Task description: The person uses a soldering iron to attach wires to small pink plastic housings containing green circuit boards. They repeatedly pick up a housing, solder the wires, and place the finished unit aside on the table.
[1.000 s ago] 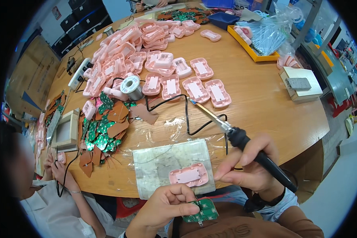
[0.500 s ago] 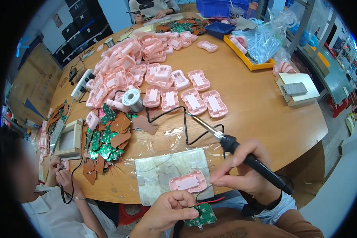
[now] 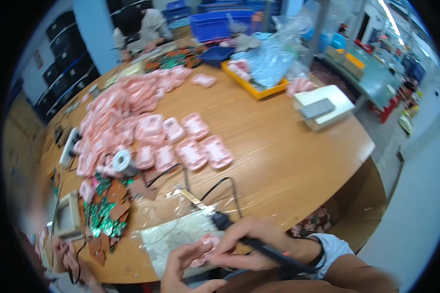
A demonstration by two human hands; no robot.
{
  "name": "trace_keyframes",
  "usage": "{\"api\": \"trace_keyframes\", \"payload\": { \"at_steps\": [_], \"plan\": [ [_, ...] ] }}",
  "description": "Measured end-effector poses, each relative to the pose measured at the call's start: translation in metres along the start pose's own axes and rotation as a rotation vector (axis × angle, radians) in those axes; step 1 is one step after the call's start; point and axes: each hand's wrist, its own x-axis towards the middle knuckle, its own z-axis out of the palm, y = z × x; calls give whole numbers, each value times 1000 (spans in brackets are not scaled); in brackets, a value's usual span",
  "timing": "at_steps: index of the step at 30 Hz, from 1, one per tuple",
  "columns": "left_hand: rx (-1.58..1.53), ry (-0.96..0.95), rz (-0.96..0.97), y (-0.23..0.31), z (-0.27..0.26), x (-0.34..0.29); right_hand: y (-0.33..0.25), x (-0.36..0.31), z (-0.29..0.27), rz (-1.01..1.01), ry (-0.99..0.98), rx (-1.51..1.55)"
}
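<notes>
Both hands have closed in at lower centre: left hand (image 3: 183, 266) now pinches the pink case (image 3: 204, 246), right hand (image 3: 252, 241) grips the soldering iron (image 3: 239, 234).

The whole view is smeared by motion blur. The left hand (image 3: 183, 266) is cut off at the lower edge and covers part of a pink case (image 3: 206, 245). The soldering iron (image 3: 239, 232) handle vanishes inside the right hand (image 3: 252, 244). Green circuit boards (image 3: 100, 215) blur into one mass.

right hand (image 3: 252, 241) fist-closed in pen grip, forearm entering from lower right; left hand (image 3: 183, 266) fingers curled, raised from bottom edge.
</notes>
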Motion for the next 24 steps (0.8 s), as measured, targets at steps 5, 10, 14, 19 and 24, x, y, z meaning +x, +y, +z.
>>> {"api": "trace_keyframes", "payload": {
  "at_steps": [5,10,14,19,24],
  "plan": [
    [56,154,-97,11,15,14,6,-6,11,-219,122,-215],
    [317,324,121,2,22,13,15,-9,13,-177,129,-297],
    [209,334,140,-9,24,13,15,-13,11,22,70,-180],
    [198,350,15,-6,19,17,16,-7,3,-116,-57,-248],
    [462,291,-63,-5,0,7,4,-14,-26,-146,-34,-246]
  ]
}}
